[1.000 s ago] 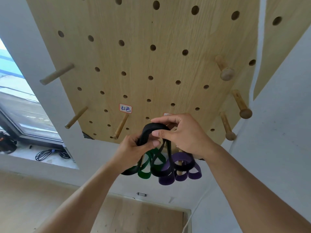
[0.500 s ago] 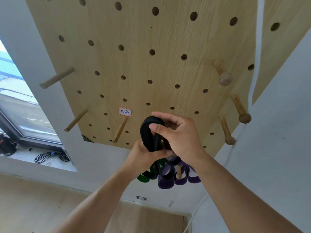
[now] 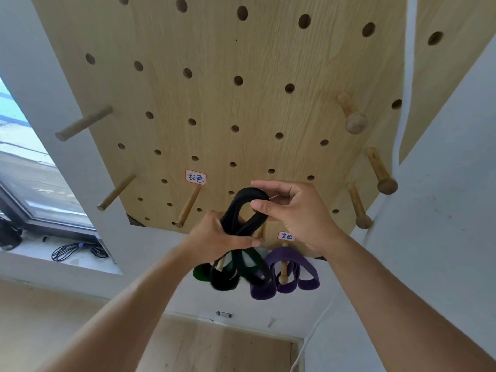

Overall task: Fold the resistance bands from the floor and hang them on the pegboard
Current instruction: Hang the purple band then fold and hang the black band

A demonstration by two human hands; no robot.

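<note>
Matt black band (image 3: pixel 243 208), wood-grain pegboard (image 3: pixel 241 49)

A window (image 3: pixel 24 167) is showing at the far left, with a coil of black cable (image 3: pixel 72 251) lying on its white sill (image 3: pixel 53 260). A white wall (image 3: pixel 442 237) is filling the right side, and wooden flooring (image 3: pixel 214 347) is lying below.

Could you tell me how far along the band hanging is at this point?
Done: a purple band and a green band already hang on pegs at the pegboard's lower edge. In hand: the left hand grips a folded black band while the right hand pinches its top loop. Left: getting that loop onto a peg. Whether more bands wait on the floor is out of view.
</note>
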